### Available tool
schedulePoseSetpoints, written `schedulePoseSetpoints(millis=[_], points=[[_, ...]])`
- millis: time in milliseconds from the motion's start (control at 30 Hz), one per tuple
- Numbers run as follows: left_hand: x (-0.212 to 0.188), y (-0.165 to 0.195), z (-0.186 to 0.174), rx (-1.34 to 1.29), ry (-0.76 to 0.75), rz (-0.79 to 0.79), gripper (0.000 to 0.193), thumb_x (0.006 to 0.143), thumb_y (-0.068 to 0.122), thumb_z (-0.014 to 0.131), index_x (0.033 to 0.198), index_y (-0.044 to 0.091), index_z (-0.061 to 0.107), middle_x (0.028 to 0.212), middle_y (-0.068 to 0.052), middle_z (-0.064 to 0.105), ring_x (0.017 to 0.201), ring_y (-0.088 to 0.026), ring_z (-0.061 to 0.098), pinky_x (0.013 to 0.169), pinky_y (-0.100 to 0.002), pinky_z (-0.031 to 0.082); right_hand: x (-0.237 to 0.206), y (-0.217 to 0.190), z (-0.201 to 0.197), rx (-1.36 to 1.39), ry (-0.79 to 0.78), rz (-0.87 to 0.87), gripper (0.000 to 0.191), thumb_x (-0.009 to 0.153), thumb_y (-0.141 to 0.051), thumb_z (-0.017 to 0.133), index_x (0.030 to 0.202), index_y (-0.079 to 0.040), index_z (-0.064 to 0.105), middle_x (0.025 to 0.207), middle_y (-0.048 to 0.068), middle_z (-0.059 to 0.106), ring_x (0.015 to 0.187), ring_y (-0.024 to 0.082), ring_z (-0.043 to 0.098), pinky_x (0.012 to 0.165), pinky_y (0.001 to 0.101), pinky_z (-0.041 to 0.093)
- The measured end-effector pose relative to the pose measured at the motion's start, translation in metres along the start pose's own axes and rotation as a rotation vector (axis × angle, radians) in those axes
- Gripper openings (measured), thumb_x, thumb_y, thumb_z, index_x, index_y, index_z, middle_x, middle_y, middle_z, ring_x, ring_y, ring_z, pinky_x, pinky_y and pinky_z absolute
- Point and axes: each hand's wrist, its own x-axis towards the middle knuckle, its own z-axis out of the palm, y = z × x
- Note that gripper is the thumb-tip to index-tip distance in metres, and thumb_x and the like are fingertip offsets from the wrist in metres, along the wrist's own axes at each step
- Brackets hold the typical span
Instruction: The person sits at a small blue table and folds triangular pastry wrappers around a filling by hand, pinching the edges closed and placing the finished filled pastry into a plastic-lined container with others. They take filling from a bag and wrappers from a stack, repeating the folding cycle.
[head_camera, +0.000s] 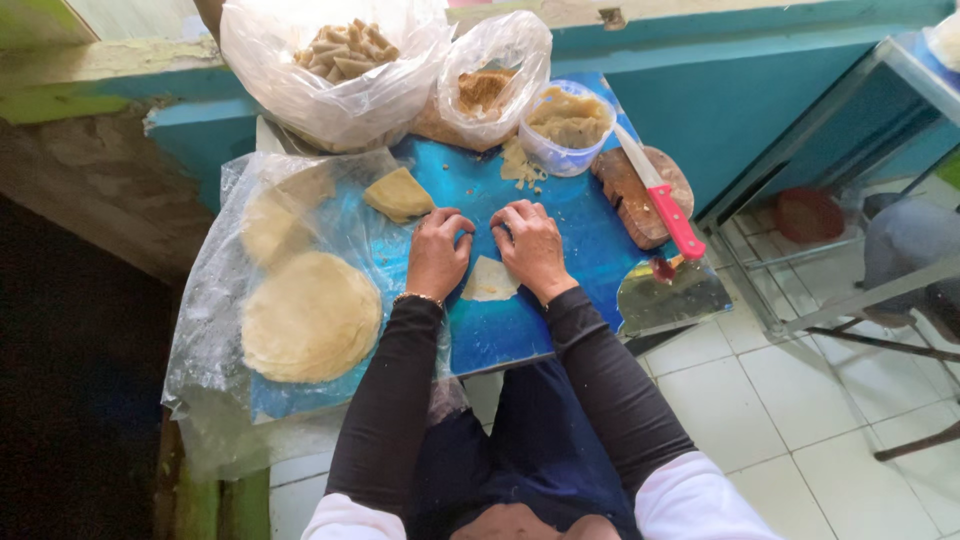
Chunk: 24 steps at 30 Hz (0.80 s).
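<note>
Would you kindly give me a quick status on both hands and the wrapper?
Left hand and right hand pressing down on pale wrapper. Wrapper flat on blue board. Knife off to the right, nothing obstructing.

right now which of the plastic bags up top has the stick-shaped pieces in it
The larger bag on the left: pale stick-shaped pieces fill it. The smaller bag beside it holds brown crumbs, and next to that stands a tub, not a bag.

The glossy blue plastic-covered tabletop (580, 250) shines wetly. Thin, crinkled clear plastic sheeting (215, 330) lies under the matt, pale round dough wrappers (310, 318). The knife with a smooth red plastic handle (676, 222) has a metal blade and rests on a rough brown wooden board (630, 195).
</note>
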Motion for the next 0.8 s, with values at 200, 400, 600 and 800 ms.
schedulePoseSetpoints(millis=[200,400,600,800], points=[[0.002,0.013,-0.010,-0.013,-0.066,0.005,0.006,0.084,0.015,0.075,0.089,0.012,0.077,0.112,-0.010,0.070,0.109,-0.032,0.065,0.096,-0.045,0.049,0.000,-0.002,-0.008,0.017,-0.012,-0.037,0.009,0.088,-0.017,0.072,0.096,-0.014,0.071,0.105,0.005,0.067,0.104,0.030,0.062,0.085,0.0438,0.050],[-0.011,0.007,-0.012,-0.005,-0.217,0.101,0.019,0.073,0.019,0.080,0.090,0.012,0.076,0.111,-0.009,0.067,0.108,-0.032,0.062,0.096,-0.046,0.043,-0.015,0.013,0.001,0.068,-0.069,-0.052,0.013,0.088,-0.018,0.072,0.100,-0.013,0.072,0.111,0.006,0.068,0.106,0.031,0.062,0.086,0.0444,0.049],[-0.019,0.015,0.004,0.021,-0.247,0.118,0.010,0.076,0.016,0.077,0.084,0.015,0.072,0.111,-0.005,0.068,0.111,-0.028,0.063,0.099,-0.046,0.042,-0.023,0.024,-0.002,0.145,-0.092,-0.025,0.013,0.088,-0.019,0.073,0.100,-0.014,0.073,0.110,0.005,0.069,0.107,0.029,0.064,0.089,0.0427,0.050],[-0.008,0.044,-0.026,-0.032,-0.312,0.035,0.010,0.081,0.013,0.073,0.090,0.014,0.069,0.096,-0.006,0.070,0.099,-0.026,0.067,0.093,-0.045,0.044,-0.009,0.000,-0.034,0.326,-0.174,0.062,0.014,0.090,-0.017,0.073,0.102,-0.011,0.074,0.105,0.006,0.072,0.099,0.025,0.068,0.082,0.0377,0.054]])
